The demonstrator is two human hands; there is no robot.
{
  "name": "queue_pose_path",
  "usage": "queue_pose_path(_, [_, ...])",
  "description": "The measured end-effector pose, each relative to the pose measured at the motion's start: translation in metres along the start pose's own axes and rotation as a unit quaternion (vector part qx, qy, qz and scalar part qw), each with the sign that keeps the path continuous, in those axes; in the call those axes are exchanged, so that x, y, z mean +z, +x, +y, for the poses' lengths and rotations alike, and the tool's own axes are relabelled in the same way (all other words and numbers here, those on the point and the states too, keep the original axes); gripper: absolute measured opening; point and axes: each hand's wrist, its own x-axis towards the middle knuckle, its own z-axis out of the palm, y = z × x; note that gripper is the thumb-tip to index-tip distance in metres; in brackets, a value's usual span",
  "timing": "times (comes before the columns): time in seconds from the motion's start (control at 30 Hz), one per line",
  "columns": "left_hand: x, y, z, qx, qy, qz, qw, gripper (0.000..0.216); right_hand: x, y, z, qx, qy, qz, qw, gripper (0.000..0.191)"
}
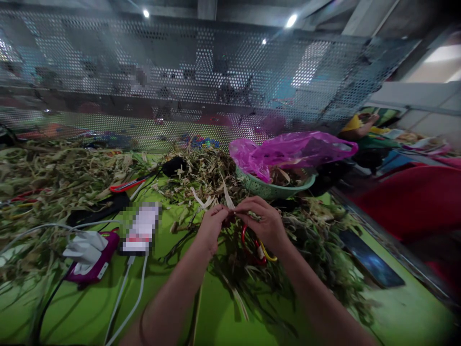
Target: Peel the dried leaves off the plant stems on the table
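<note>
My left hand [212, 225] and my right hand [262, 221] meet over the middle of the green table, thumbs and fingers pinched together. A pale dried leaf [227, 194] rises at their fingertips, and both appear to grip it, though the exact hold is small and partly hidden. Beneath my right hand lie scissors [260, 250] with red and yellow handles, on a heap of greenish plant stems [317, 259]. Just beyond my fingers is a pile of dry leaves [212, 168].
A green basket [259, 188] with a pink plastic bag [295, 151] stands behind my hands. To the left are a red cutter knife [127, 185], a lit phone [142, 226], a purple power strip [95, 269] and cables. A dark phone [374, 259] lies right. Perforated metal [173, 81] closes the back.
</note>
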Motion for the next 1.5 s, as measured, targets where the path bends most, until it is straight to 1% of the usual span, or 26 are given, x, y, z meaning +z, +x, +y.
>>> queue_pose_path(0.13, [0.000, -0.001, 0.001, -0.004, -0.014, -0.014, 1.000, 0.013, 0.001, 0.000, 0.002, -0.011, -0.028, 0.000, 1.000, 0.008])
queue_pose_path(0.23, [0.001, -0.002, 0.003, 0.003, 0.000, -0.024, 1.000, 0.012, 0.000, 0.000, 0.004, -0.004, -0.029, -0.006, 1.000, 0.007])
queue_pose_path(0.37, [0.003, -0.002, 0.006, 0.046, 0.079, -0.039, 0.995, 0.008, -0.002, 0.000, 0.005, 0.009, -0.017, -0.014, 1.000, 0.007])
queue_pose_path(0.47, [0.003, -0.002, 0.008, 0.082, 0.134, -0.051, 0.986, 0.010, -0.002, 0.000, 0.004, 0.026, -0.010, -0.022, 0.999, 0.008])
queue_pose_path(0.63, [0.003, -0.003, 0.013, 0.120, 0.200, -0.073, 0.970, 0.016, -0.004, 0.000, 0.004, 0.055, -0.011, -0.040, 0.998, 0.011])
queue_pose_path(0.77, [0.001, -0.004, 0.015, 0.142, 0.246, -0.078, 0.956, 0.016, -0.005, -0.001, 0.004, 0.061, -0.008, -0.037, 0.997, 0.007])
queue_pose_path(0.87, [0.001, -0.002, 0.012, 0.128, 0.221, -0.089, 0.963, 0.017, -0.003, -0.002, 0.003, 0.075, 0.010, -0.022, 0.997, 0.006])
queue_pose_path(0.97, [0.003, 0.000, 0.007, 0.087, 0.153, -0.077, 0.981, 0.019, -0.004, -0.001, -0.001, 0.078, 0.036, -0.003, 0.996, 0.010])
queue_pose_path(1.03, [0.005, 0.000, 0.005, 0.059, 0.112, -0.055, 0.990, 0.020, -0.006, 0.000, -0.003, 0.057, 0.040, 0.018, 0.997, 0.012])
queue_pose_path(1.13, [0.005, 0.001, 0.005, 0.031, 0.058, -0.027, 0.997, 0.022, -0.008, 0.001, -0.003, 0.013, 0.024, 0.037, 0.999, 0.009])
queue_pose_path(1.23, [0.005, 0.001, 0.005, 0.020, 0.020, -0.028, 0.999, 0.022, -0.007, 0.001, -0.001, -0.008, 0.004, 0.026, 1.000, 0.008])
queue_pose_path(1.37, [0.004, 0.000, 0.003, 0.018, 0.001, -0.051, 0.999, 0.022, -0.005, 0.000, 0.004, -0.018, -0.023, 0.014, 0.999, 0.008])
queue_pose_path(1.5, [0.004, -0.001, 0.003, -0.008, -0.015, -0.065, 0.998, 0.018, -0.006, -0.001, 0.006, -0.022, -0.048, -0.012, 0.999, 0.006])
